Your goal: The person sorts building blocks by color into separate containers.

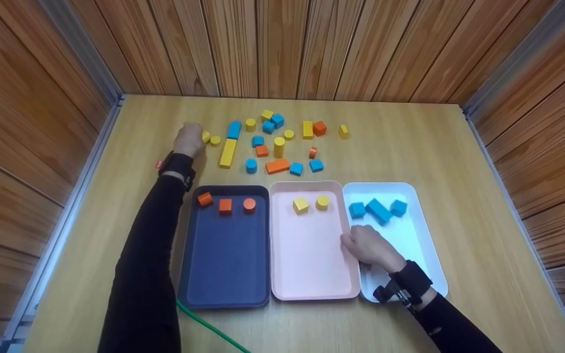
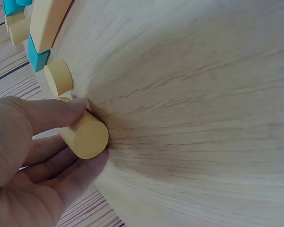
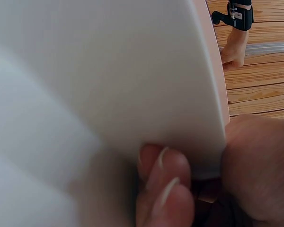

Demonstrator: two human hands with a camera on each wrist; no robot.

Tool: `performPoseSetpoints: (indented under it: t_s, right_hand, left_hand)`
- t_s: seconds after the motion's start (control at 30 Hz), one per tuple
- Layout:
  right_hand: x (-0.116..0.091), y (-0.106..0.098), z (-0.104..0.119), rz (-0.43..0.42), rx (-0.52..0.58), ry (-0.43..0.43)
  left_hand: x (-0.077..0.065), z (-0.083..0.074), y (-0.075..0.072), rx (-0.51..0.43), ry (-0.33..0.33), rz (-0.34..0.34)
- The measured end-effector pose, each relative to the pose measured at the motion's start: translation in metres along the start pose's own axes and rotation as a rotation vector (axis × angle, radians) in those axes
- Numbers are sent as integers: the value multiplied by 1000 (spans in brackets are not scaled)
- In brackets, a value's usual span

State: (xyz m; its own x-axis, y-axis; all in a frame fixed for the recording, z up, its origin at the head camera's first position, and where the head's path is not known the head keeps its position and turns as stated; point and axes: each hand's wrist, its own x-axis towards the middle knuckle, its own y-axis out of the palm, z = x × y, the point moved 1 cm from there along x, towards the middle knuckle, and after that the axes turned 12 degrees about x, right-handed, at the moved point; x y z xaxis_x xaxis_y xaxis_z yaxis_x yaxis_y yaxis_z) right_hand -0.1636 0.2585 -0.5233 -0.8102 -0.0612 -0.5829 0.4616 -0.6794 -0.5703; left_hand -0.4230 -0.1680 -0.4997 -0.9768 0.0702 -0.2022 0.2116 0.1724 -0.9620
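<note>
At the far left of the blocks my left hand (image 1: 189, 139) pinches a yellow cylinder block (image 2: 91, 136) between thumb and fingers, low over the table. Another yellow cylinder (image 2: 58, 77) stands just beyond it. Over the touching rims of the pink tray (image 1: 314, 264) and the white tray (image 1: 429, 264), my right hand (image 1: 372, 247) grips the tray edge. Its curled fingertips (image 3: 173, 165) lie inside the white tray's wall, with the thumb on the other side. Blue blocks (image 1: 378, 211) lie at the white tray's far end; two yellow blocks (image 1: 300, 205) are in the pink one.
A dark blue tray (image 1: 228, 274) with three orange blocks (image 1: 225, 206) stands left of the pink tray. Mixed blocks, including a long yellow one (image 1: 228, 153) and a long orange one (image 1: 277, 165), lie scattered behind the trays. A green cable (image 1: 214, 329) runs along the front. Wooden panels (image 1: 282, 49) enclose the table.
</note>
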Motion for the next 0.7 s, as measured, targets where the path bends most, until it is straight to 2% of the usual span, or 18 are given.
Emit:
performPoseSetpoints:
  t_s: [0.2, 0.4, 0.53, 0.7]
  right_hand:
    - [0, 0, 0, -3, -14, -50]
    - [2, 0, 0, 9, -33, -51]
    - [1, -2, 0, 11, -15, -28]
    - [0, -3, -2, 15, 2, -11]
  left_hand:
    - [-6, 3, -2, -9, 25, -41]
    - [-15, 13, -4, -26, -8, -40]
    - [-24, 15, -14, -91, -31, -13]
    - [-41, 15, -30, -174, -27, 19]
